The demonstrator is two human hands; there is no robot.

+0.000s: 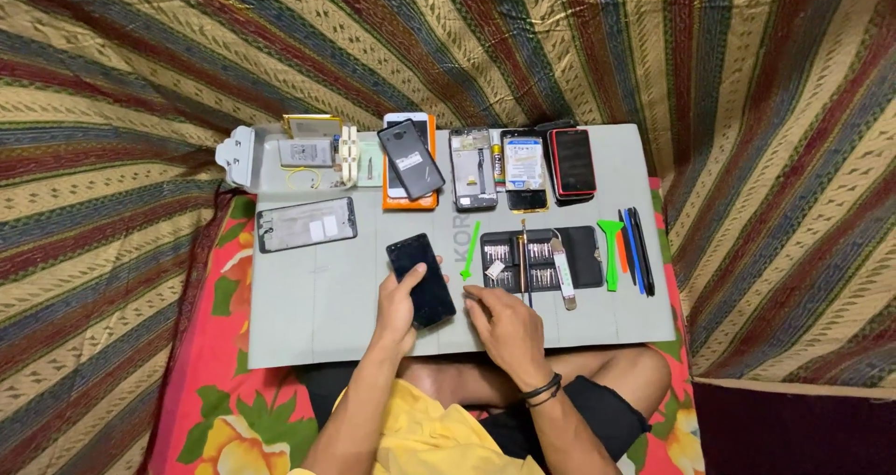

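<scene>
My left hand (399, 304) grips a black smartphone (422, 279) that lies tilted on the grey work mat (317, 307), thumb across its lower screen. My right hand (504, 328) rests on the mat just right of the phone, fingers curled, fingertips near the phone's lower right corner. I cannot tell if it pinches something small. A green pry stick (470, 250) lies right of the phone. A black screwdriver bit case (541, 259) lies open beyond my right hand.
Along the mat's far edge lie several phones and opened phone bodies (473, 168), a red-cased phone (572, 161) and a parts tray (308, 153). A display panel (306, 223) lies at left. Green, orange and blue pry tools (625, 251) lie at right. Striped cloth surrounds the mat.
</scene>
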